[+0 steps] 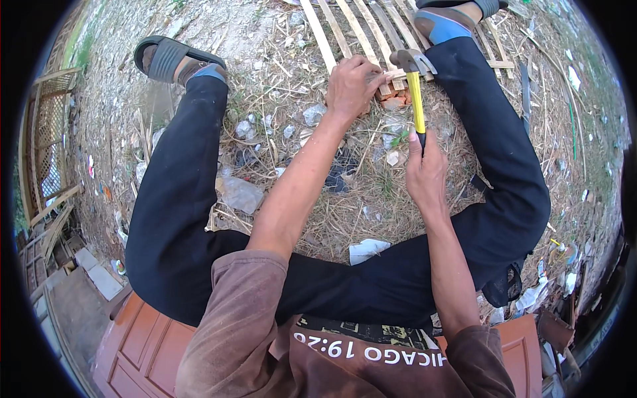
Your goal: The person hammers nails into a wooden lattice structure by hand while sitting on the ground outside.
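My right hand [428,166] is wrapped round the black grip of a claw hammer [415,99] with a yellow handle. The metal head lies over the near end of a frame of thin wooden slats [361,30], close to a crosspiece. Just left of the hammer head, my left hand [350,89] rests at the slat ends, its thumb and fingers pinched together. Whatever is between those fingertips is too small to make out. Under the near edge of the slats sits a broken orange brick [395,99].
My legs in black trousers [176,159] spread either side of the slats, one sandal [169,60] at far left. Dry straw, stones and a crumpled clear plastic bag [240,194] cover the ground. A reddish-brown panelled board [142,338] is beneath me; a lattice panel [53,142] stands left.
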### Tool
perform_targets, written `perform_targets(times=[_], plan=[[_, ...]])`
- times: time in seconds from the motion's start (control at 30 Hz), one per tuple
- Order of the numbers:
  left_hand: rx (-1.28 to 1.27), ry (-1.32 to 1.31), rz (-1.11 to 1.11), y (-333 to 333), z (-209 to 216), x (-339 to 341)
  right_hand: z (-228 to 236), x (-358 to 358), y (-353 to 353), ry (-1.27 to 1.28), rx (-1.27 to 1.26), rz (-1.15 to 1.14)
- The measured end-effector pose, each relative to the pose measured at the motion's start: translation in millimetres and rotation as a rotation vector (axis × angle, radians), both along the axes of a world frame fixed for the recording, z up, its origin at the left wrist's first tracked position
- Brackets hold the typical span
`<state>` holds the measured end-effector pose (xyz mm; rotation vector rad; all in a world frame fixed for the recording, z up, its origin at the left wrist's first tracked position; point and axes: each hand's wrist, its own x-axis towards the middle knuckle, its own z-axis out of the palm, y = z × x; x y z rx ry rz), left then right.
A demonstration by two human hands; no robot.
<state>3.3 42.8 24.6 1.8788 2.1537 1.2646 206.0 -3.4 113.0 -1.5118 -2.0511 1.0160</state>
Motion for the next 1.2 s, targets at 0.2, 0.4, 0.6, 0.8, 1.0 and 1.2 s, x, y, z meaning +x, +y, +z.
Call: perform_targets(times=[0.2, 0.4, 0.6, 0.8, 1.0, 1.2], plan=[[-0.045, -0.072, 0.018, -6.8, 4.2, -1.8, 17.5, -9.6, -1.2, -0.006, -0.054, -0.002], [-0.142, 0.17, -0.019, -23.7, 12.8, -14.5, 9.5, -10.6, -0.9, 0.156, 0.008, -0.028], [-0.131, -0.034, 0.264, -38.1, -11.0, -37.0, 22.5, -14.4, 3.5, 0.06, -0.079, -0.004], [-0.094, -0.175, 0.335, -30.0, -29.0, -39.1, 3.2, -9.9, 3.2, 0.164, 0.074, -0.032], [-0.279, -0.332, 0.405, -32.9, -24.3, -37.5, 31.2, -18.0, 7.5, 0.05, -0.01, -0.022], [-0.31, -0.361, 0.387, -36.6, -20.0, -41.4, 30.4, -18.7, 1.7, 0.699, 0.126, -0.132]])
